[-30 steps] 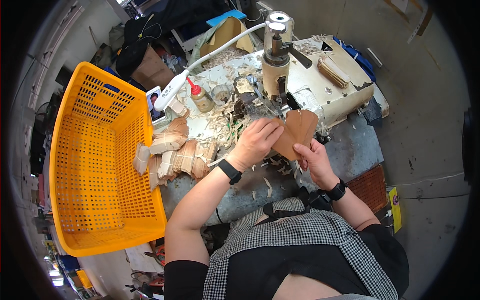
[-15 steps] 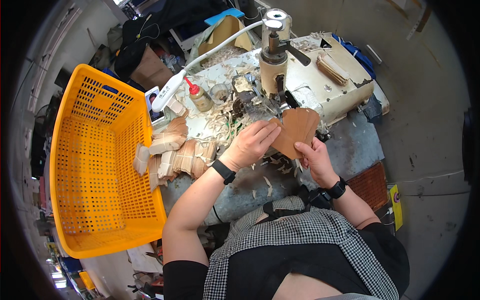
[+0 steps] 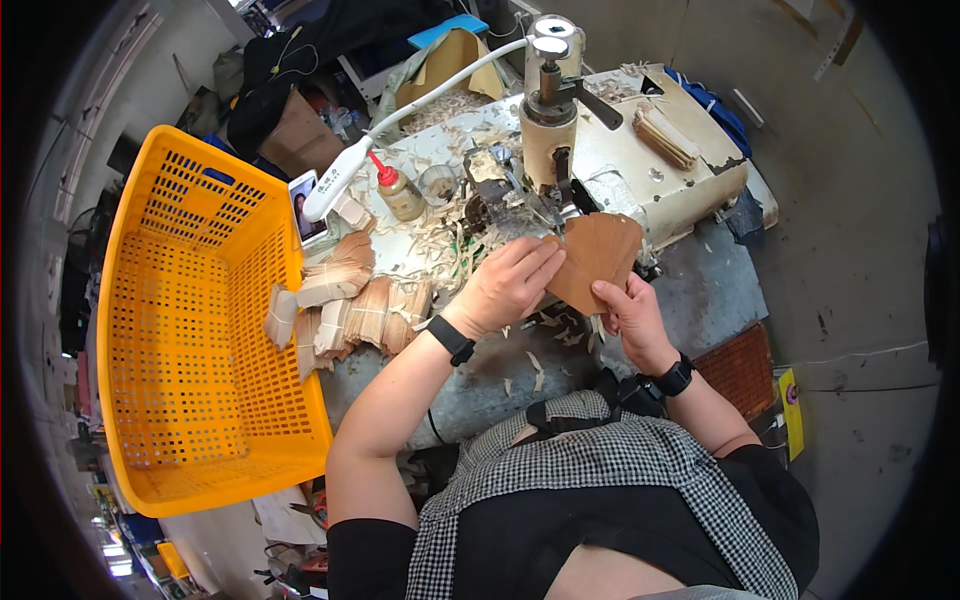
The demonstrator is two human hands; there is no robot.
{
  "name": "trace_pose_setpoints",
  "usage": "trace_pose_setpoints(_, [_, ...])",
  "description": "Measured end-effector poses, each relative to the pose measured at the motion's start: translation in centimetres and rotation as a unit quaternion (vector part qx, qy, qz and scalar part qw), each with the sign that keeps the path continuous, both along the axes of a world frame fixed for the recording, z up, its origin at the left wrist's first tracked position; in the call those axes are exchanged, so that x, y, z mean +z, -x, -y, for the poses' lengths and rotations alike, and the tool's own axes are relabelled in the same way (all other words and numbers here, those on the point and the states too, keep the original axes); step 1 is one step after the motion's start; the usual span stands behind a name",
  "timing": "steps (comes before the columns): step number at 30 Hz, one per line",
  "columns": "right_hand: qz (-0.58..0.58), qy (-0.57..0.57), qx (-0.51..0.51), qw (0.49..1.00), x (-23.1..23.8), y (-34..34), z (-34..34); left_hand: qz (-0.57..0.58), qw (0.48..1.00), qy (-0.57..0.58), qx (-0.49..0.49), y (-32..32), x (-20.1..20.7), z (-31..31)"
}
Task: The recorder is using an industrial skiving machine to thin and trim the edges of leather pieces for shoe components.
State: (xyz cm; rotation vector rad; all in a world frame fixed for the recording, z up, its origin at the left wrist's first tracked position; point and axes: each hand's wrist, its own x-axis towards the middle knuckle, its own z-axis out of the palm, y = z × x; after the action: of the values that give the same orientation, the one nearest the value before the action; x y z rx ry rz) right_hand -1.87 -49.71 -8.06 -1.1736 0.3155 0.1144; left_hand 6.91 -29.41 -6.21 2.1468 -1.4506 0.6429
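Observation:
A fan of thin brown leather-like pieces (image 3: 597,260) is spread out in front of the cream machine (image 3: 548,145). My right hand (image 3: 632,315) grips the fan's narrow lower end, thumb on top and fingers beneath. At the fan's left edge, my left hand (image 3: 508,288) has its fingers pressed together on a brown piece next to the machine's working head (image 3: 560,208). The fan's upper edge lies close beside that head. My fingertips partly hide where the piece meets the machine.
Bundles of tied pieces (image 3: 365,312) lie left of my left hand, beside a yellow basket (image 3: 215,480). Pale shavings (image 3: 465,235) litter the table. A red-tipped bottle (image 3: 402,197), a white lamp (image 3: 340,180) and a phone (image 3: 308,210) stand behind. Another bundle (image 3: 664,138) rests on the machine.
The fan has shifted slightly up and right, and its pieces sit differently. My left hand has moved only a little and stays at the fan's left edge.

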Motion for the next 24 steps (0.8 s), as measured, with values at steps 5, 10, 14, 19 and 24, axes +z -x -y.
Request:
trace_pose_setpoints(5, [0.004,-0.004,0.000,1.000,0.1,0.0,0.0,0.023,1.000,-0.006,0.002,-0.6,-0.4,0.1])
trace_pose_setpoints(10, [-0.008,-0.001,-0.004,1.000,0.0,0.1,0.2,0.015,1.000,-0.021,0.000,-0.5,-0.3,0.1])
trace_pose_setpoints(14, [-0.005,-0.004,0.001,1.000,0.2,0.0,0.2,-0.013,1.000,-0.023,-0.006,0.1,-0.1,-0.2])
trace_pose_setpoints(19, [-0.001,-0.019,0.027,0.999,0.2,0.1,0.1,0.028,0.999,-0.022,-0.015,-0.1,-0.2,-0.7])
trace_pose_setpoints(24, [-0.001,-0.005,0.041,0.999,0.2,0.0,-0.1,0.034,0.999,-0.020,-0.008,-0.1,-0.6,-0.9])
